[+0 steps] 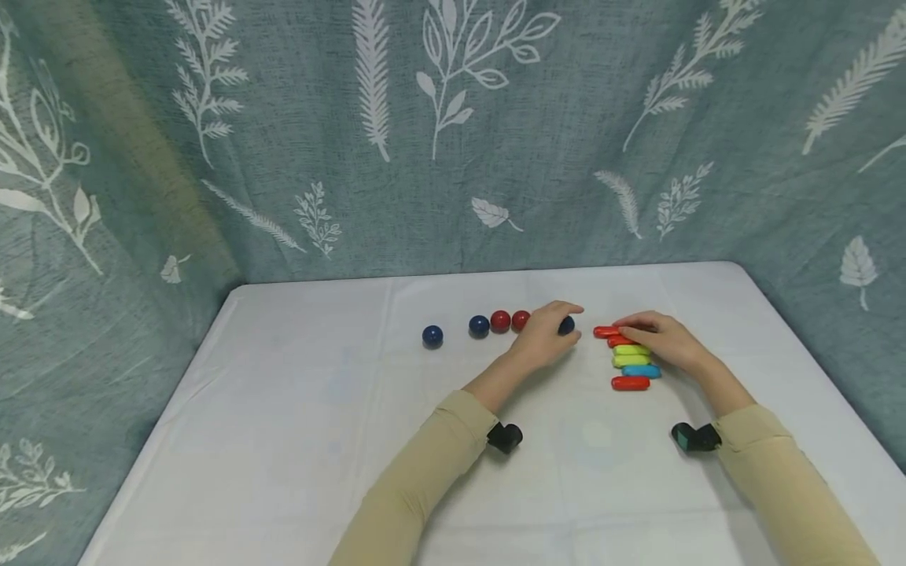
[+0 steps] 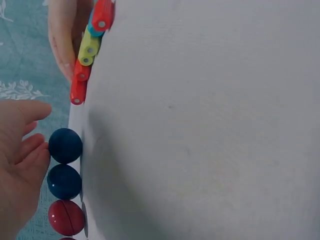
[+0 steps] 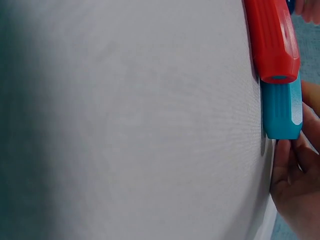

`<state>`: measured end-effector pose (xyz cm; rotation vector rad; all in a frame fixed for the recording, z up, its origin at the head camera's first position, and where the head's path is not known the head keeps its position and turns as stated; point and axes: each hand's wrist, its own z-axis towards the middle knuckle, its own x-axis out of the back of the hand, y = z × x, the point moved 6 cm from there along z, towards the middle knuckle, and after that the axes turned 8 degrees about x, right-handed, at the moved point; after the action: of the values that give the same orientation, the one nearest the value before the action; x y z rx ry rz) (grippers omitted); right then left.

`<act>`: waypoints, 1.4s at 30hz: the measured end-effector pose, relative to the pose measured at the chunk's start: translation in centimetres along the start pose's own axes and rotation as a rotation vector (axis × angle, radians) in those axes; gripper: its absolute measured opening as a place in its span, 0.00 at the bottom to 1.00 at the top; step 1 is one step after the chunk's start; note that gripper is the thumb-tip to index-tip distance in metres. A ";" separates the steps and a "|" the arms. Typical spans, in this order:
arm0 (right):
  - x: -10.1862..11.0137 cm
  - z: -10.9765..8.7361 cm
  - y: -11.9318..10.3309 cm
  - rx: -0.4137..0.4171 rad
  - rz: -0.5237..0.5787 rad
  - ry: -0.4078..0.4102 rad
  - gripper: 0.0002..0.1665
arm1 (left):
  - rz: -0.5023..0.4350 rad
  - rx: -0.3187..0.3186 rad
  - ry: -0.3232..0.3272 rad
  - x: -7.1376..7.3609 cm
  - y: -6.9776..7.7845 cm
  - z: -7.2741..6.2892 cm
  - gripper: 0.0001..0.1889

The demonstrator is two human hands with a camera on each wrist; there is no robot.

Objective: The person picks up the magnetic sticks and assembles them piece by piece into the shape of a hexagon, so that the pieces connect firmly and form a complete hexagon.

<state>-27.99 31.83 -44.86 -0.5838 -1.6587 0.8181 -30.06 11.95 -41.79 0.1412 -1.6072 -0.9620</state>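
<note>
My left hand (image 1: 546, 336) is beside the end of a row of glossy balls. Its fingers and thumb are spread about a dark blue ball (image 2: 65, 146), not closed round it. Behind that ball come a second dark blue ball (image 2: 64, 181) and a red ball (image 2: 67, 218). My right hand (image 1: 665, 339) is at the far end of a column of chunky plastic sticks. Its thumb and finger pinch the farthest red stick (image 1: 605, 332) at its right end. A second red stick (image 1: 619, 341) lies just nearer.
Yellow-green sticks (image 1: 631, 361), a blue stick (image 1: 641, 371) and the nearest red stick (image 1: 630, 384) continue the column. Left along the row are another red ball (image 1: 500, 321) and a blue ball (image 1: 479, 326). A separate blue ball (image 1: 432, 336) lies farther left on the white-covered table (image 1: 297, 409).
</note>
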 end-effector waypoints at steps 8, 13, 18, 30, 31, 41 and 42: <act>0.0 0.0 0.1 0.008 0.000 0.000 0.32 | 0.148 -0.034 -0.001 -0.3 0.0 0.0 0.17; 0.1 0.1 0.0 0.023 0.001 0.001 0.32 | 0.203 -0.030 -0.022 -0.5 -0.2 -0.2 0.18; 0.1 0.1 0.0 0.033 0.000 -0.001 0.32 | 0.181 -0.024 -0.061 -0.9 -0.4 -0.8 0.20; 0.0 0.2 0.2 0.016 -0.015 -0.020 0.33 | 0.069 -0.005 -0.077 -0.2 -2.2 -3.5 0.23; 0.0 0.2 0.3 0.010 -0.015 -0.021 0.33 | 0.056 -0.004 -0.075 -0.1 -2.4 -3.8 0.23; -0.1 0.1 0.2 0.018 -0.014 -0.029 0.32 | -0.183 0.042 -0.047 1.5 -4.9 -8.0 0.19; -0.1 0.1 0.1 0.018 -0.016 -0.029 0.32 | -0.194 0.054 -0.050 1.6 -5.1 -8.4 0.19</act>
<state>-28.04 31.84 -45.04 -0.5475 -1.6784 0.8326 -25.29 3.49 -44.12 0.3171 -1.6884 -1.0775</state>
